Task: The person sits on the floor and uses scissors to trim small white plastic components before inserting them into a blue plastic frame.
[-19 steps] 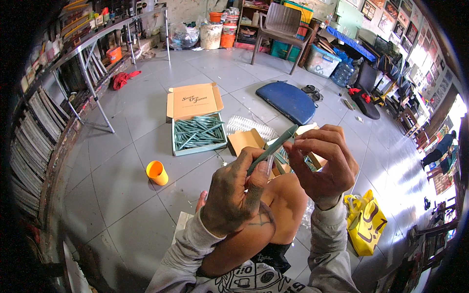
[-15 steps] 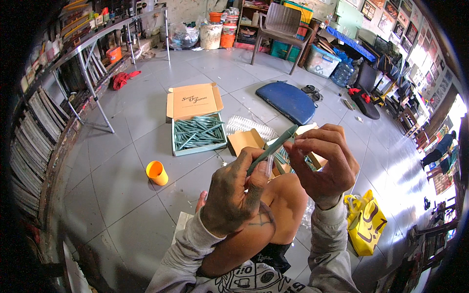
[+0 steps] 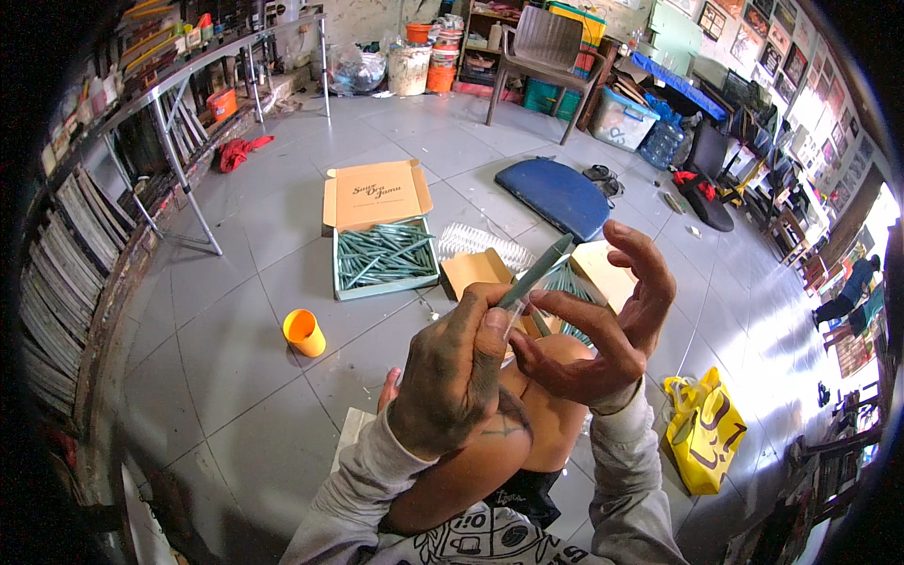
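My left hand [image 3: 447,363] is closed around the lower part of a green pen-shaped stick [image 3: 543,266], which slants up to the right with its pointed end free. Against the stick, at my left thumb, is a small clear plastic piece [image 3: 514,308]. My right hand [image 3: 612,330] has its index finger and thumb at that plastic piece, its other fingers raised and spread. An open cardboard box [image 3: 341,292] full of similar green sticks [image 3: 384,254] stands ahead. Behind my hands, partly hidden, more green sticks [image 3: 570,287] lie by a smaller open carton [image 3: 476,271].
An orange cup [image 3: 303,332] stands at left on the tiled floor. Clear plastic pieces [image 3: 485,247] lie beyond the carton, near a blue cushion [image 3: 556,196]. A yellow bag [image 3: 704,433] is at my right. Farther off are a brown chair [image 3: 546,52] and a metal-legged table [image 3: 179,85].
My right hand has moved down and left from the stick's upper end to the clear plastic piece, its other fingers spreading. My left hand still holds the stick.
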Action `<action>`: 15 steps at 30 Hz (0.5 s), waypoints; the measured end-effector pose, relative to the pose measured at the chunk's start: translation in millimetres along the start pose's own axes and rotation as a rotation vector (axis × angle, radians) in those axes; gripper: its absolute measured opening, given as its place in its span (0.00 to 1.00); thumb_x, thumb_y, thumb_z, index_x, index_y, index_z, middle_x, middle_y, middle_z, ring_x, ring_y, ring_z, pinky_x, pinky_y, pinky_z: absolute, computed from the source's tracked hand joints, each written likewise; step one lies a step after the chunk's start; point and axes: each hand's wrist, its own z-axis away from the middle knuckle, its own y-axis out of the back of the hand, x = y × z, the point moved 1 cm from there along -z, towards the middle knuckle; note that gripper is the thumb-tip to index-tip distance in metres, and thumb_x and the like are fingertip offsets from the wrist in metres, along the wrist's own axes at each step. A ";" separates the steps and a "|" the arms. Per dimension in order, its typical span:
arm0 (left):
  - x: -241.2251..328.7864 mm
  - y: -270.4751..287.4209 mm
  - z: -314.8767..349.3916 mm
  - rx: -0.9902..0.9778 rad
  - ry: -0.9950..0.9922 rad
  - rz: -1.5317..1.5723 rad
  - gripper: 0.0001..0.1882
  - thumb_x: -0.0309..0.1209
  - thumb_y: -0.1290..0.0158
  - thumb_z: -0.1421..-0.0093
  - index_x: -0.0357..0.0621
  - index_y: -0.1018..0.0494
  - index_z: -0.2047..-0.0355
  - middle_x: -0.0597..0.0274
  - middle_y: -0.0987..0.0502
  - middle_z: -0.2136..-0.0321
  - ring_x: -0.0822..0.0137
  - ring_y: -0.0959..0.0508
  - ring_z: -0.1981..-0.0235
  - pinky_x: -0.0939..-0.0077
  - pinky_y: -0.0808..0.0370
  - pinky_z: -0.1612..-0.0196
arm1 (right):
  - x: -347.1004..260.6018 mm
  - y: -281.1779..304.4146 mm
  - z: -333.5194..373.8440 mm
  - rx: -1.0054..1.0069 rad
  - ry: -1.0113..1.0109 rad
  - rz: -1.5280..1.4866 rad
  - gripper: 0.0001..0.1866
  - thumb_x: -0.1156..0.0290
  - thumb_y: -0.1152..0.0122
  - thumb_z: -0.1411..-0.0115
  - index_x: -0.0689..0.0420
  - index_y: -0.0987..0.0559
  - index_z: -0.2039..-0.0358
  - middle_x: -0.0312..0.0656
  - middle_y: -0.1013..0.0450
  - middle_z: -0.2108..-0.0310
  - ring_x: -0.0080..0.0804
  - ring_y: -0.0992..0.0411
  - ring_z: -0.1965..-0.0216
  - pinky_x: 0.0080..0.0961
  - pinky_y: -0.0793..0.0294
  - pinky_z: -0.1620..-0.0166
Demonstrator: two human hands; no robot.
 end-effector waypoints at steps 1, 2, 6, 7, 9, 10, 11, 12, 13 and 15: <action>2.4 3.5 0.7 -0.042 0.052 -0.015 0.14 0.32 0.63 0.28 0.34 0.33 0.55 0.48 0.22 0.73 0.54 0.18 0.74 0.66 0.24 0.72 | 1.0 -0.9 2.5 0.009 0.000 0.003 0.19 0.68 0.21 0.64 0.48 0.14 0.67 0.51 0.32 0.47 0.51 0.32 0.45 0.43 0.26 0.49; 3.9 5.7 1.1 -0.083 0.104 -0.033 0.14 0.32 0.64 0.28 0.34 0.33 0.54 0.48 0.22 0.72 0.54 0.18 0.73 0.65 0.24 0.71 | 2.3 -1.8 4.4 0.009 0.012 0.015 0.18 0.67 0.21 0.63 0.49 0.14 0.67 0.50 0.32 0.48 0.51 0.32 0.46 0.42 0.27 0.48; 5.6 3.3 0.2 -0.041 0.000 -0.052 0.16 0.31 0.65 0.29 0.32 0.32 0.53 0.47 0.23 0.69 0.53 0.19 0.71 0.64 0.24 0.69 | 8.0 -7.2 11.0 0.033 0.046 0.022 0.17 0.67 0.21 0.62 0.49 0.15 0.68 0.47 0.31 0.49 0.50 0.31 0.47 0.41 0.27 0.48; 4.6 3.9 1.0 -0.051 -0.040 -0.090 0.17 0.31 0.66 0.29 0.31 0.32 0.53 0.47 0.24 0.68 0.53 0.20 0.71 0.65 0.25 0.69 | 8.5 -8.1 11.3 0.046 0.051 0.015 0.17 0.67 0.21 0.61 0.49 0.15 0.68 0.47 0.30 0.50 0.50 0.31 0.47 0.41 0.27 0.48; 2.8 4.0 1.8 -0.065 -0.061 -0.136 0.18 0.31 0.67 0.30 0.29 0.33 0.52 0.47 0.25 0.66 0.53 0.21 0.71 0.65 0.25 0.68 | 10.3 -6.9 12.1 0.013 0.049 0.035 0.16 0.68 0.22 0.61 0.49 0.15 0.68 0.45 0.29 0.51 0.49 0.31 0.47 0.40 0.28 0.49; 2.2 4.1 1.7 -0.068 -0.045 -0.147 0.18 0.31 0.67 0.30 0.29 0.33 0.52 0.47 0.25 0.66 0.52 0.21 0.71 0.65 0.25 0.68 | 11.0 -6.6 12.6 -0.004 0.049 0.045 0.16 0.69 0.22 0.61 0.49 0.15 0.69 0.43 0.29 0.52 0.49 0.30 0.48 0.40 0.28 0.49; 2.4 3.7 0.6 -0.073 -0.030 -0.157 0.18 0.30 0.67 0.31 0.29 0.33 0.52 0.46 0.25 0.66 0.52 0.22 0.71 0.64 0.25 0.68 | 10.7 -6.5 12.1 0.007 0.038 0.042 0.15 0.70 0.23 0.62 0.49 0.15 0.69 0.43 0.28 0.53 0.48 0.30 0.48 0.40 0.28 0.50; 2.6 3.0 -0.4 -0.059 -0.054 -0.157 0.18 0.31 0.67 0.30 0.29 0.33 0.52 0.46 0.25 0.66 0.51 0.21 0.71 0.64 0.25 0.68 | 9.5 -7.7 11.7 0.017 0.028 0.039 0.15 0.71 0.24 0.62 0.49 0.15 0.70 0.42 0.28 0.53 0.48 0.30 0.48 0.40 0.29 0.50; 2.7 1.8 -1.5 -0.044 -0.077 -0.156 0.18 0.31 0.67 0.30 0.30 0.33 0.52 0.45 0.25 0.65 0.51 0.21 0.70 0.63 0.25 0.67 | 8.2 -8.9 11.5 0.026 0.017 0.037 0.14 0.72 0.24 0.62 0.49 0.15 0.70 0.41 0.28 0.54 0.48 0.30 0.48 0.41 0.29 0.50; 4.0 1.2 -1.5 -0.031 -0.073 -0.151 0.18 0.31 0.67 0.30 0.31 0.32 0.51 0.44 0.24 0.65 0.50 0.21 0.69 0.62 0.25 0.67 | 5.2 -12.7 13.8 0.045 0.000 0.030 0.13 0.73 0.25 0.62 0.50 0.17 0.72 0.41 0.27 0.55 0.48 0.31 0.48 0.41 0.30 0.49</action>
